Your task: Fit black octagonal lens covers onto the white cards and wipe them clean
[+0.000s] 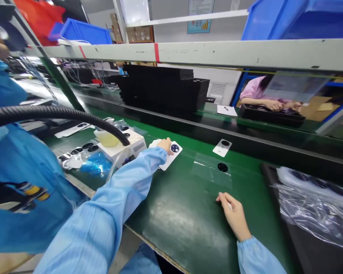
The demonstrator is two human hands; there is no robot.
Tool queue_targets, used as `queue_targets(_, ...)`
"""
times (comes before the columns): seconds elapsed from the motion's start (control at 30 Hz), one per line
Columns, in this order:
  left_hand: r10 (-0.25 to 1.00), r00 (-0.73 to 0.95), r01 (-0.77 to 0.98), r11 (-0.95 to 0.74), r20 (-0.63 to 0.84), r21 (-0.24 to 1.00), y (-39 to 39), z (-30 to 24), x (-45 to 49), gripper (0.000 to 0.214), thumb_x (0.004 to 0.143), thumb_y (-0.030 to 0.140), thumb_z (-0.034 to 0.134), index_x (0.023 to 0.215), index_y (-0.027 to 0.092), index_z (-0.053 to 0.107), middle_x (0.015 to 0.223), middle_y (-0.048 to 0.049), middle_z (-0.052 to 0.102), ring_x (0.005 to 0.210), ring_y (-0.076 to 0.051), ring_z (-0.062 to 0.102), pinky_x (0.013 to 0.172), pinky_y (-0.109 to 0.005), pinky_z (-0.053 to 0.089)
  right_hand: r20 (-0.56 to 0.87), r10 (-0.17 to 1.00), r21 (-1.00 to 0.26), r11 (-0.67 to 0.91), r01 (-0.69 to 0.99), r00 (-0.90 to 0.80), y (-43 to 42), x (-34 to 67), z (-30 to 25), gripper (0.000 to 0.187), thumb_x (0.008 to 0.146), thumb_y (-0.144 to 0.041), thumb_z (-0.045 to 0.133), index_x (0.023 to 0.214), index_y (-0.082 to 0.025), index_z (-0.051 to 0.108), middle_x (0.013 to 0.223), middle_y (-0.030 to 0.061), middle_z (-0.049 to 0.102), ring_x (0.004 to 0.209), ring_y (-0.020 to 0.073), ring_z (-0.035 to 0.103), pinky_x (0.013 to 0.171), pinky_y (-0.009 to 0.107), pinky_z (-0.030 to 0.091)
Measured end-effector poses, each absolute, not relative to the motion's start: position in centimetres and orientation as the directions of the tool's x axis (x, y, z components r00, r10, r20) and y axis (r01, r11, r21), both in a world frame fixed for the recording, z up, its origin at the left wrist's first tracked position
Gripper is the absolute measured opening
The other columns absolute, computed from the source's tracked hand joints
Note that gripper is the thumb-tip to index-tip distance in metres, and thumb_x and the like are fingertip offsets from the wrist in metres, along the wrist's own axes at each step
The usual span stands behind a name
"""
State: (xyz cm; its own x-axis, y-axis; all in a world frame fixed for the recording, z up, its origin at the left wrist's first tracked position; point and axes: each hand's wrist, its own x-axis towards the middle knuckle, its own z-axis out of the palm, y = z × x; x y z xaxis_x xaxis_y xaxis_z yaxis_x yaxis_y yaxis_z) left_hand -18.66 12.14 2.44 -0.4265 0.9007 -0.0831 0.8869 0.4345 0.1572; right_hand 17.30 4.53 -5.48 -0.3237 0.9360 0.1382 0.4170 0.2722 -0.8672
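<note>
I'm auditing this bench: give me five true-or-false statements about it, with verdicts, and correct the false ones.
1. The left hand rests on a white card bearing a round dark part. True.
2. The right hand grips the black corrugated hose. False: it is over the green mat, apart from the hose.
3. Black trays stand stacked beyond the rail. True.
4. The co-worker across the bench wears blue. False: pink.
5. A clear plastic bag lies on a dark tray. True.
</note>
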Motion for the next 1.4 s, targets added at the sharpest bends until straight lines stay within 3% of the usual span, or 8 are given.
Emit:
queue_targets(0.27,0.91,-0.408,0.827,0.404,-0.079,0.39,13.5,3.5,-20.2,0.032,0.091,0.032,0.059,0.118,0.017,0.057,0.12,-0.0089,0.059,0.102,-0.022,0.061,0.085,-0.042,0.053,0.186,0.925,-0.837,0.326,0.439,-0.333,4.4,17.3,-5.7,0.045,0.091,-0.053,0.044,0.067,-0.018,0.059,0.063,-0.0004,0.054,0.06,0.0139,0.048,0.06,0.025,0.035)
queue_targets(0.53,0.959,-0.284,0.699,0.205,0.003,0.686,12.5,7.7,-16.4,0.033,0.092,0.031,0.057,0.121,0.016,0.055,0.116,-0.0092,0.06,0.095,-0.021,0.063,0.079,-0.04,0.055,0.214,0.919,-0.828,0.35,0.439,-0.331,4.3,17.3,-6.1,0.045,0.093,-0.051,0.042,0.066,-0.018,0.058,0.062,-0.0004,0.056,0.059,0.0135,0.052,0.059,0.024,0.037)
queue_targets(0.7,0.997,-0.008,0.556,0.064,-0.071,0.829,7.8,5.3,-10.0,0.071,0.086,0.015,0.06,0.144,0.027,0.02,0.125,-0.0115,0.057,0.081,-0.017,0.068,0.06,-0.03,0.059,0.213,0.934,-0.805,0.334,0.49,-0.286,4.2,17.2,-5.8,0.045,0.095,-0.052,0.034,0.079,-0.018,0.059,0.069,0.001,0.06,0.063,0.0137,0.055,0.06,0.023,0.04)
queue_targets(0.83,0.965,0.21,0.557,0.015,-0.159,0.83,3.5,0.0,-5.4,0.075,0.078,0.014,0.064,0.141,0.024,0.025,0.113,-0.0094,0.062,0.075,-0.018,0.068,0.054,-0.03,0.059,0.186,0.928,-0.728,0.351,0.589,-0.323,3.9,17.8,-4.9,0.043,0.092,-0.053,0.042,0.113,-0.019,0.057,0.069,-0.0013,0.061,0.061,0.0147,0.057,0.059,0.024,0.041)
queue_targets(0.97,0.961,0.264,0.65,-0.114,-0.082,0.751,1.6,-2.4,-3.7,0.064,0.068,0.019,0.073,0.127,0.021,0.047,0.114,-0.0087,0.055,0.1,-0.026,0.06,0.077,-0.042,0.057,0.145,0.872,-0.581,0.457,0.673,-0.467,3.3,18.3,-4.2,0.075,0.075,-0.056,0.066,0.139,-0.023,0.044,0.095,0.0041,0.07,0.083,0.0229,0.065,0.07,0.03,0.045)
queue_targets(1.07,0.962,0.271,0.695,-0.202,0.009,0.69,2.0,-2.3,-3.3,0.051,0.07,0.025,0.073,0.117,0.023,0.056,0.12,-0.0078,0.048,0.11,-0.026,0.053,0.091,-0.043,0.051,0.114,0.842,-0.477,0.513,0.714,-0.528,3.1,18.2,-4.0,0.082,0.073,-0.058,0.067,0.14,-0.019,0.043,0.111,0.0117,0.068,0.098,0.0289,0.064,0.079,0.035,0.046)
queue_targets(1.2,0.956,0.292,0.718,-0.246,0.04,0.651,3.5,-2.6,-2.6,0.012,0.086,0.025,0.059,0.095,0.018,0.062,0.093,-0.002,0.057,0.076,-0.013,0.059,0.077,-0.032,0.053,0.082,0.816,-0.386,0.555,0.737,-0.572,3.1,18.0,-3.8,0.072,0.079,-0.056,0.063,0.139,-0.019,0.046,0.115,0.0102,0.068,0.1,0.0279,0.065,0.08,0.035,0.048)
queue_targets(1.4,0.95,0.313,0.768,-0.258,0.007,0.586,5.2,-3.7,-2.2,0.019,0.091,0.031,0.058,0.097,0.013,0.062,0.094,-0.004,0.064,0.077,-0.014,0.062,0.071,-0.033,0.054,0.087,0.79,-0.311,0.601,0.736,-0.607,3.2,18.2,-3.9,0.064,0.084,-0.053,0.058,0.137,-0.02,0.048,0.123,0.0092,0.065,0.102,0.0286,0.066,0.079,0.037,0.051)
